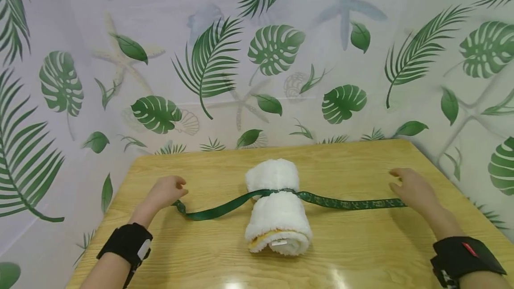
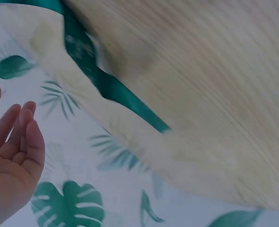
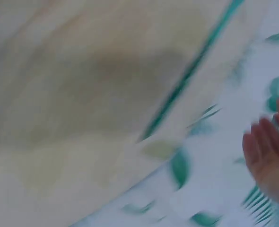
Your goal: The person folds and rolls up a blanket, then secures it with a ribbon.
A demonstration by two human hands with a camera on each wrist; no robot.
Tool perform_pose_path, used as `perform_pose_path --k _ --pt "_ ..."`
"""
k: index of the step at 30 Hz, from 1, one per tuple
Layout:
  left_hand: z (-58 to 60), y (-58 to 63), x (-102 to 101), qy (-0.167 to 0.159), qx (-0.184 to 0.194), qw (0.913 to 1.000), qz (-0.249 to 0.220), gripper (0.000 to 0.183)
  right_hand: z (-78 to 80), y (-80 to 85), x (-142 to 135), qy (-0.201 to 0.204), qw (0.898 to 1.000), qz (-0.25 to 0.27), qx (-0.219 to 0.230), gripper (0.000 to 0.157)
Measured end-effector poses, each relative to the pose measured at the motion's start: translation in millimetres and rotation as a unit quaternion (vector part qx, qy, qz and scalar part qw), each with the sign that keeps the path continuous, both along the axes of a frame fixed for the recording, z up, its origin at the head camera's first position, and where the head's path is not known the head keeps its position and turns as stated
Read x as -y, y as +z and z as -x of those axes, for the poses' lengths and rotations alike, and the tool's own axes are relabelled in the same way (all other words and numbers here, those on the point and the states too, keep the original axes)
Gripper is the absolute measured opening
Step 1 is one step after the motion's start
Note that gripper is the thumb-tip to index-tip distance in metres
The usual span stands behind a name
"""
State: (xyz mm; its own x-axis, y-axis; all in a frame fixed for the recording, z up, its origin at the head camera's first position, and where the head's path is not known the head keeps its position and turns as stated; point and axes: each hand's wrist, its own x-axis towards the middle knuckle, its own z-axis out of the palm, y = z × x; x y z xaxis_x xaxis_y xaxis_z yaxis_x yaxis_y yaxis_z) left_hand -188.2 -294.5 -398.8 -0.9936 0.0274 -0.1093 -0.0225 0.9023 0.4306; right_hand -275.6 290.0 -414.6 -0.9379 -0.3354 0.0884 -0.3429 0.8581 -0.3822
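Observation:
A rolled white fluffy towel point(image 1: 279, 220) lies on the table, with a yellow-orange edge and a small white label at its near end. Around its middle runs a dark green patterned ribbon point(image 1: 353, 204), crossed or knotted on top, its two tails stretched out to either side. My left hand point(image 1: 165, 191) hovers by the left tail, fingers loosely bent and holding nothing. In the left wrist view the ribbon's end point(image 2: 125, 97) lies apart from the fingers. Over the right tail is my right hand point(image 1: 415, 191), relaxed; the right wrist view shows that ribbon end point(image 3: 177, 92) free too.
The wooden table point(image 1: 192, 253) has a glossy light surface. A white cloth backdrop point(image 1: 301, 115) printed with green leaves and starfish rises behind its far edge and along both sides. Black bands point(image 1: 127, 246) are strapped round both wrists.

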Motion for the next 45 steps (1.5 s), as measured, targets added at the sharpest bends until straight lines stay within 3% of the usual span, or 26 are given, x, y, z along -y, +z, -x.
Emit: perform_pose_path --k 3,5,7,10,14,17,21,25,30,38,41,45 --pt "14.6 1.6 -35.5 -0.045 -0.006 0.9967 -0.067 0.036 -1.1 13.7 56.2 0.098 0.993 0.069 0.023 0.035" --pt "24.2 -2.1 -58.5 -0.082 -0.002 0.9916 -0.1 0.036 -3.1 15.3 87.9 0.153 0.98 0.106 0.07 0.037" --pt "31.9 -9.1 -80.2 -0.105 0.016 0.9862 -0.128 0.036 -3.7 9.9 112.9 0.183 0.966 0.131 0.125 0.041" --pt "38.6 -23.3 -101.0 -0.141 0.04 0.9761 -0.161 0.034 -3.5 -3.3 135.4 0.185 0.949 0.162 0.196 0.04" --pt "36.6 -32.1 -111.3 -0.145 0.043 0.9693 -0.194 0.019 -4.0 -14.8 141.7 0.143 0.94 0.205 0.231 0.025" --pt "31.5 -28.5 -109.9 -0.11 0.034 0.9691 -0.219 0.024 -3.0 -14.2 137.5 0.12 0.946 0.208 0.218 0.019" --pt "27.4 -16.9 -103.0 -0.064 0.029 0.9659 -0.249 0.017 2.3 -6.8 129.4 0.128 0.958 0.172 0.193 0.015" --pt "26.9 -8.0 -95.7 -0.032 0.044 0.9675 -0.247 0.015 5.9 0.2 124.2 0.161 0.956 0.142 0.202 0.012" --pt "27.1 -4.2 -90.3 -0.022 0.053 0.9714 -0.231 0.014 5.3 4.5 124.1 0.179 0.955 0.122 0.202 0.013" --pt "23.4 -1.4 -83.8 -0.028 0.04 0.9791 -0.198 0.02 5.3 1.0 129.1 0.142 0.967 0.119 0.173 0.016" --pt "20.2 -3.2 -78.1 -0.007 0.053 0.9832 -0.174 0.033 3.4 -2.7 122.8 0.122 0.971 0.115 0.17 0.021" --pt "17.8 -6.1 -67.2 0.034 0.061 0.9886 -0.133 0.031 -2.6 -5.0 111.7 0.073 0.973 0.109 0.19 0.024"
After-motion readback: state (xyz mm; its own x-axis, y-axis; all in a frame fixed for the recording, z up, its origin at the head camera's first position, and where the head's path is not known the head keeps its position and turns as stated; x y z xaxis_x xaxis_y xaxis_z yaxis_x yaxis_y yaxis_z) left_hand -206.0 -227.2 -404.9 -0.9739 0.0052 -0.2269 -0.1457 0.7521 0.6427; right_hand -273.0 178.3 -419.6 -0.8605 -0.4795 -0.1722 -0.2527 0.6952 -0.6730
